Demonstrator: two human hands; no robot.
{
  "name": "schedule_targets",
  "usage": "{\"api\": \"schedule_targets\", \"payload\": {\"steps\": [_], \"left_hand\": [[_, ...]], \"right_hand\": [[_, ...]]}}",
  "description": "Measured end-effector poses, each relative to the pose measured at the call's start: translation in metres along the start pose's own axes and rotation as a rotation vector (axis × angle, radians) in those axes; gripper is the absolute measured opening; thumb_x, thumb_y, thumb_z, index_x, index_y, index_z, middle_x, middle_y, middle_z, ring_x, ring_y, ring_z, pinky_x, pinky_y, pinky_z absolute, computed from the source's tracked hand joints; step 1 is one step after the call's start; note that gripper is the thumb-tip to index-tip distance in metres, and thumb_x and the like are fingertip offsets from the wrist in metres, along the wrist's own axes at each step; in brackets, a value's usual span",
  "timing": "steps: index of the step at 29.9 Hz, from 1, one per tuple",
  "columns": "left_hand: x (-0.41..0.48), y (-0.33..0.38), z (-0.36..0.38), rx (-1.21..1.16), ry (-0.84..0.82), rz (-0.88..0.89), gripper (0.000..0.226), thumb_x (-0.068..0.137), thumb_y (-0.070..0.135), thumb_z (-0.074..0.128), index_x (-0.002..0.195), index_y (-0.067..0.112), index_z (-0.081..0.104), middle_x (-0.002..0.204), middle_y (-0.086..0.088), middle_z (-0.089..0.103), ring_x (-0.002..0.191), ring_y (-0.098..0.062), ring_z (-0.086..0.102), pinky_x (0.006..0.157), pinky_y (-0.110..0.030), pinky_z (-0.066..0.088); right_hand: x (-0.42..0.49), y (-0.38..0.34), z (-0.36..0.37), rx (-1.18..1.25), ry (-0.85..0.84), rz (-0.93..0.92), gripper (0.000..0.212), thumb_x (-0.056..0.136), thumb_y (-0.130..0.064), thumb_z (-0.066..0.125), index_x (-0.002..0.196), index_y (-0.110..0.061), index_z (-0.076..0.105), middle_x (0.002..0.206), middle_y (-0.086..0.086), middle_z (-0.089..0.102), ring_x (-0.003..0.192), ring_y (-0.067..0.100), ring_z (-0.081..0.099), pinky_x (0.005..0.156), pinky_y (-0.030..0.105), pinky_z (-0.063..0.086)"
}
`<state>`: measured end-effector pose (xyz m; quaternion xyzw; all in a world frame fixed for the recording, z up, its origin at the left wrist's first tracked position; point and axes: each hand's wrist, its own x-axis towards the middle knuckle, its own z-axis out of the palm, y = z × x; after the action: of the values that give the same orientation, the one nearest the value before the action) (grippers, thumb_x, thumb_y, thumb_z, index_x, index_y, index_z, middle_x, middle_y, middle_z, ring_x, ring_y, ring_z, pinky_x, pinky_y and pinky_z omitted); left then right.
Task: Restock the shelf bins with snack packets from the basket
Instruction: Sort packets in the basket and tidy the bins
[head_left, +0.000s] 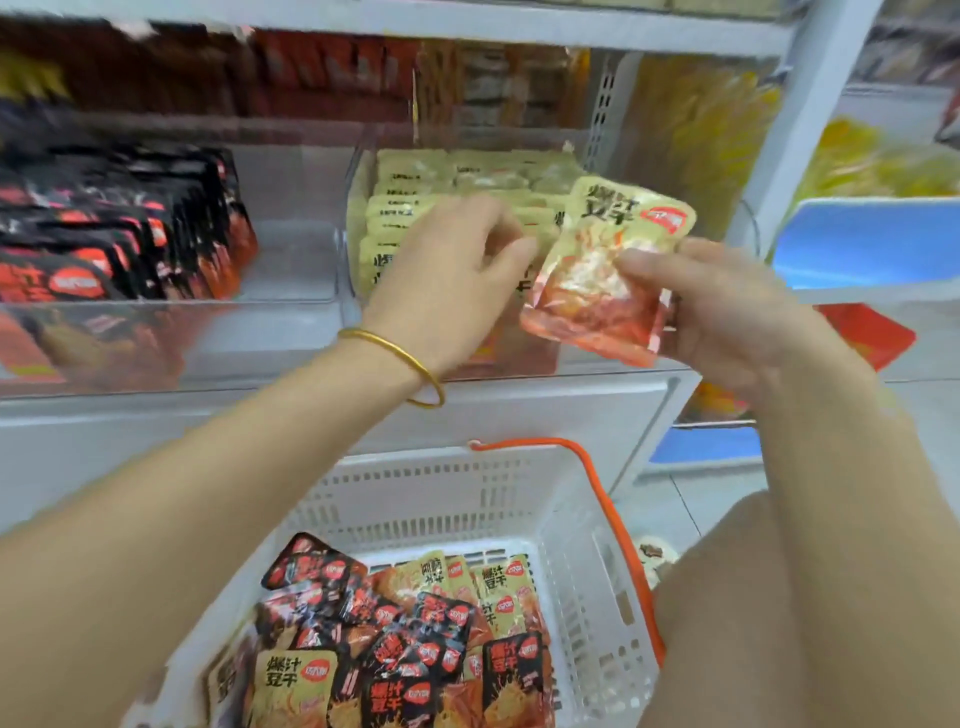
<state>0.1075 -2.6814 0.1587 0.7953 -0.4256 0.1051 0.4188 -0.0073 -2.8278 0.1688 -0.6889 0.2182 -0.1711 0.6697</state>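
Note:
My right hand (722, 306) grips a yellow-and-orange snack packet (608, 270) by its right edge, holding it in front of the right clear shelf bin (358, 218). That bin holds rows of upright yellow packets (415, 208). My left hand (447, 280), with a gold bangle on the wrist, reaches into the same bin with curled fingers on the packets there; the blur hides whether it grips one. Below, a white basket (587, 571) with an orange handle holds several black and yellow packets (405, 639).
A second clear bin (291, 270) on the left holds rows of black packets (119, 239). Above it is a shelf of dark red and orange packs (332, 78). A white shelf upright (800, 119) stands at right, with blue-edged shelves (862, 244) and yellow bags beyond.

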Motion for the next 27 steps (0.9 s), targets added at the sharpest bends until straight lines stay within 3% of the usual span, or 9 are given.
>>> {"api": "schedule_targets", "payload": {"steps": [2, 4, 6, 9, 12, 14, 21, 23, 27], "left_hand": [[0.022, 0.002, 0.003, 0.203, 0.024, 0.116, 0.021, 0.093, 0.023, 0.051, 0.107, 0.012, 0.062, 0.109, -0.008, 0.059, 0.105, -0.024, 0.052, 0.093, -0.034, 0.038], [0.042, -0.001, 0.012, 0.364, -0.062, 0.115, 0.031, 0.095, 0.029, 0.046, 0.118, 0.012, 0.059, 0.123, -0.011, 0.055, 0.119, -0.029, 0.046, 0.102, -0.039, 0.035], [0.056, -0.007, 0.025, 0.468, -0.169, 0.103, 0.040, 0.096, 0.035, 0.041, 0.124, 0.010, 0.054, 0.130, -0.013, 0.052, 0.124, -0.031, 0.043, 0.104, -0.045, 0.035], [0.067, -0.016, 0.040, 0.557, -0.298, 0.055, 0.049, 0.098, 0.040, 0.029, 0.134, 0.010, 0.045, 0.144, -0.016, 0.039, 0.137, -0.029, 0.030, 0.111, -0.046, 0.028], [0.069, -0.021, 0.045, 0.585, -0.350, -0.008, 0.060, 0.095, 0.049, 0.016, 0.135, 0.015, 0.044, 0.143, -0.015, 0.040, 0.136, -0.028, 0.031, 0.110, -0.045, 0.028], [0.067, -0.019, 0.047, 0.604, -0.377, -0.033, 0.065, 0.092, 0.051, 0.010, 0.135, 0.019, 0.045, 0.140, -0.013, 0.044, 0.133, -0.027, 0.035, 0.109, -0.045, 0.029], [0.067, -0.020, 0.048, 0.599, -0.391, -0.016, 0.053, 0.099, 0.044, 0.015, 0.139, 0.021, 0.041, 0.144, -0.008, 0.040, 0.137, -0.023, 0.029, 0.111, -0.044, 0.026], [0.068, -0.022, 0.048, 0.592, -0.401, -0.025, 0.053, 0.099, 0.045, 0.015, 0.138, 0.020, 0.042, 0.144, -0.008, 0.040, 0.137, -0.023, 0.029, 0.112, -0.044, 0.026], [0.061, -0.021, 0.042, 0.494, -0.227, 0.071, 0.057, 0.096, 0.047, 0.020, 0.123, 0.013, 0.056, 0.125, -0.008, 0.054, 0.124, -0.028, 0.043, 0.103, -0.042, 0.034]], "right_hand": [[0.023, -0.016, -0.017, -0.164, 0.195, -0.105, 0.009, 0.088, -0.010, 0.060, 0.081, -0.016, 0.061, 0.068, -0.003, 0.066, 0.054, 0.007, 0.064, 0.048, 0.023, 0.053], [0.059, -0.018, -0.028, -0.358, 0.327, -0.160, 0.007, 0.082, -0.012, 0.067, 0.087, -0.015, 0.062, 0.081, 0.003, 0.066, 0.072, 0.017, 0.069, 0.062, 0.033, 0.058], [0.092, -0.015, -0.032, -0.502, 0.350, -0.137, 0.024, 0.074, -0.013, 0.075, 0.095, -0.010, 0.064, 0.094, 0.011, 0.068, 0.089, 0.029, 0.067, 0.078, 0.044, 0.057], [0.128, -0.006, -0.026, -0.736, 0.269, -0.032, 0.047, 0.068, -0.017, 0.083, 0.109, -0.006, 0.064, 0.105, 0.011, 0.067, 0.098, 0.027, 0.064, 0.088, 0.041, 0.053], [0.148, 0.008, -0.023, -0.720, 0.214, 0.063, 0.054, 0.069, -0.014, 0.083, 0.117, -0.005, 0.060, 0.115, 0.012, 0.065, 0.105, 0.027, 0.063, 0.094, 0.041, 0.051], [0.155, 0.017, -0.023, -0.794, 0.213, 0.112, 0.057, 0.063, -0.019, 0.087, 0.113, -0.007, 0.063, 0.113, 0.010, 0.067, 0.104, 0.025, 0.064, 0.093, 0.038, 0.052], [0.163, 0.022, -0.017, -0.897, 0.211, 0.158, 0.052, 0.069, -0.024, 0.085, 0.109, -0.004, 0.061, 0.107, 0.006, 0.062, 0.092, 0.024, 0.061, 0.082, 0.031, 0.051], [0.159, 0.019, -0.016, -0.928, 0.174, 0.184, 0.053, 0.069, -0.024, 0.085, 0.108, -0.002, 0.058, 0.108, 0.005, 0.061, 0.098, 0.024, 0.061, 0.085, 0.030, 0.051], [0.141, 0.002, -0.019, -0.829, 0.245, 0.178, 0.070, 0.068, -0.019, 0.085, 0.124, 0.001, 0.048, 0.123, 0.014, 0.058, 0.111, 0.031, 0.059, 0.087, 0.034, 0.049]]}}
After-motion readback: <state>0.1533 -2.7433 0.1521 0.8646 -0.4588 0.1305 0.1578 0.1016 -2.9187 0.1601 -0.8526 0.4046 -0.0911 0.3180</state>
